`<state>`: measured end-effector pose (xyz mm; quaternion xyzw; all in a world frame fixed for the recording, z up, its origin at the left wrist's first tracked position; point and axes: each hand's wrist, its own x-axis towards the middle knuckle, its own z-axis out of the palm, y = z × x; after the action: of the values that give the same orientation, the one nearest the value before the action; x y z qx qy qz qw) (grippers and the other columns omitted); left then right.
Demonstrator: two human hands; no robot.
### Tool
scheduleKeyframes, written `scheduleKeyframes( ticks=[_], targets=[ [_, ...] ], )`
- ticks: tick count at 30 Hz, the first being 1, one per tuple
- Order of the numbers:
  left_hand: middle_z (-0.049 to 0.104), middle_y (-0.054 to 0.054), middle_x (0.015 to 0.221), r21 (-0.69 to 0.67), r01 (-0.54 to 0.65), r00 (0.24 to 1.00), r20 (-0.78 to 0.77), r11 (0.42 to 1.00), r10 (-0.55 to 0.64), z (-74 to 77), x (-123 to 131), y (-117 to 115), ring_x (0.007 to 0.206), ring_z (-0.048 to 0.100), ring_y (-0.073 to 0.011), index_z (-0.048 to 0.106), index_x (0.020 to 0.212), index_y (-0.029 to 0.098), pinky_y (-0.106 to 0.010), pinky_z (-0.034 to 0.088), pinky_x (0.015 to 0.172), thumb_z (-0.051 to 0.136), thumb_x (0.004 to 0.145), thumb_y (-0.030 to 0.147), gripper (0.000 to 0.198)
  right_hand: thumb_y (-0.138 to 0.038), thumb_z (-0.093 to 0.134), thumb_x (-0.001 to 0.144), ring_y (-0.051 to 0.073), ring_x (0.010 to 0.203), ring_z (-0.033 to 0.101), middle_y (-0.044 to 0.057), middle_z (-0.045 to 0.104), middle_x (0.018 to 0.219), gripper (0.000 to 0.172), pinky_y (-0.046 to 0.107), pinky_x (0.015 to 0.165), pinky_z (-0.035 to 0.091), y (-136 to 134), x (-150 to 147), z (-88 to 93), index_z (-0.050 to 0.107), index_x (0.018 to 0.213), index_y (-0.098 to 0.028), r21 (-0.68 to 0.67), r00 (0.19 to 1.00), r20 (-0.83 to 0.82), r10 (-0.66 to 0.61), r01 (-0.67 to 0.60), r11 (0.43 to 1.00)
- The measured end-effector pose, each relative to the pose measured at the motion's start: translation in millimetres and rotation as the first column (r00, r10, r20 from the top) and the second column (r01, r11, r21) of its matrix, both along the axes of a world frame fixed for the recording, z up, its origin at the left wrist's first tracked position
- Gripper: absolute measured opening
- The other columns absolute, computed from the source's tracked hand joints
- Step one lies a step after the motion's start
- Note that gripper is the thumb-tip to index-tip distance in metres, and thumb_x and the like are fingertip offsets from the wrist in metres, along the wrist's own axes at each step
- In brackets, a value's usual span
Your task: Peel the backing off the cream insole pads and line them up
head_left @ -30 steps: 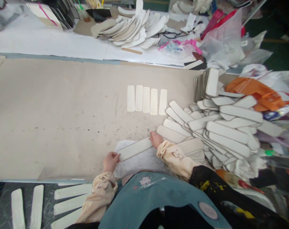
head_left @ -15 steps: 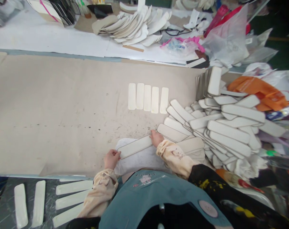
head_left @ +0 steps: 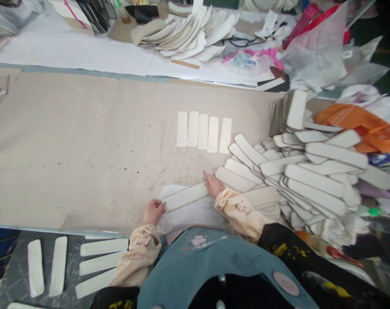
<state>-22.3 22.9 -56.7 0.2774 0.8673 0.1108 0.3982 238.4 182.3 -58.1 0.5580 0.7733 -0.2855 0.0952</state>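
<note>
A long off-white strip with rounded corners and a dark edge [head_left: 186, 197] lies slantwise over a white cloth [head_left: 191, 219] at the table's front edge. My left hand [head_left: 153, 211] pinches its left end between thumb and fingers. At the strip's right end, my right hand [head_left: 214, 186] is closed on it, its fingertips partly hidden. Just right of that hand spreads a large loose heap of similar strips [head_left: 314, 183]. Several smaller cream strips [head_left: 202, 131] lie side by side on the table beyond my hands.
Brown paper covers the table [head_left: 85, 141]. At lower left, more pale strips [head_left: 103, 247] rest on a dark marbled surface [head_left: 24, 274]. Curved pale pieces [head_left: 185, 34] are piled on the white far table. An orange bag [head_left: 359, 122] and clear plastic bags [head_left: 314, 56] sit at the right.
The view has shifted slightly, so everything appears a little further right. Both hands keep their hold on the strip, which has hardly moved on the cloth.
</note>
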Motion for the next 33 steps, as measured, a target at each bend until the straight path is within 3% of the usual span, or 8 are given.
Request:
scheduleKeyframes(
  ticks=[7,20,24,29,31,33],
  targets=[
    [0.064,0.001,0.057,0.029,-0.041,0.998,0.045,0.999,0.040,-0.2,1,-1,0.057,0.062,-0.0150,0.053,0.076,0.020,-0.025,0.044,0.059,0.055,0.069,0.040,0.021,-0.025,0.043,0.088,0.022,0.100,0.054,0.012,0.058,0.109,0.047,0.029,0.083,0.039,-1,0,2.4,0.032,0.134,-0.019,-0.007,1.000,-0.001,0.002,-0.002,1.000],
    [0.065,-0.001,0.060,0.026,0.065,0.998,-0.018,0.998,-0.065,3.6,0,0,0.058,0.061,-0.0141,0.054,0.078,0.018,-0.025,0.041,0.059,0.054,0.071,0.036,0.018,-0.023,0.044,0.088,0.018,0.095,0.054,0.009,0.058,0.108,0.054,0.026,0.082,0.040,4,-4,9.9,0.025,0.139,-0.021,-0.116,0.999,-0.039,-0.030,0.025,0.993],
    [0.065,0.000,0.059,-0.007,0.055,0.998,-0.017,0.998,-0.055,3.4,-1,1,0.059,0.062,-0.0151,0.052,0.078,0.019,-0.025,0.041,0.059,0.055,0.070,0.036,0.019,-0.024,0.048,0.086,0.017,0.091,0.055,0.007,0.059,0.105,0.058,0.026,0.078,0.041,2,-2,10.4,0.024,0.139,-0.021,-0.071,0.994,-0.088,-0.060,0.054,0.996],
    [0.065,0.000,0.059,-0.026,0.071,0.997,-0.014,0.997,-0.071,-0.8,-3,1,0.063,0.064,-0.0177,0.051,0.078,0.020,-0.028,0.043,0.062,0.054,0.070,0.040,0.022,-0.026,0.044,0.087,0.018,0.087,0.055,0.007,0.059,0.096,0.055,0.028,0.078,0.044,-3,10,15.9,0.026,0.138,-0.017,0.043,0.977,-0.107,-0.184,0.189,0.981],
    [0.065,0.000,0.060,-0.019,0.067,0.998,-0.003,0.998,-0.067,-2.6,-4,1,0.063,0.064,-0.0177,0.051,0.078,0.021,-0.028,0.044,0.063,0.054,0.070,0.041,0.022,-0.024,0.041,0.088,0.020,0.097,0.052,0.009,0.057,0.104,0.049,0.030,0.086,0.042,-12,9,19.2,0.031,0.136,-0.018,0.113,0.978,-0.158,-0.133,0.152,0.982],
    [0.065,0.000,0.060,-0.016,0.064,0.998,0.003,0.998,-0.064,-4.3,-5,0,0.062,0.064,-0.0175,0.051,0.078,0.021,-0.028,0.044,0.063,0.053,0.070,0.042,0.023,-0.026,0.041,0.089,0.021,0.110,0.045,0.011,0.052,0.118,0.045,0.033,0.096,0.038,-28,1,20.4,0.037,0.133,-0.018,0.176,0.970,-0.244,0.015,0.029,0.984]
  ],
)
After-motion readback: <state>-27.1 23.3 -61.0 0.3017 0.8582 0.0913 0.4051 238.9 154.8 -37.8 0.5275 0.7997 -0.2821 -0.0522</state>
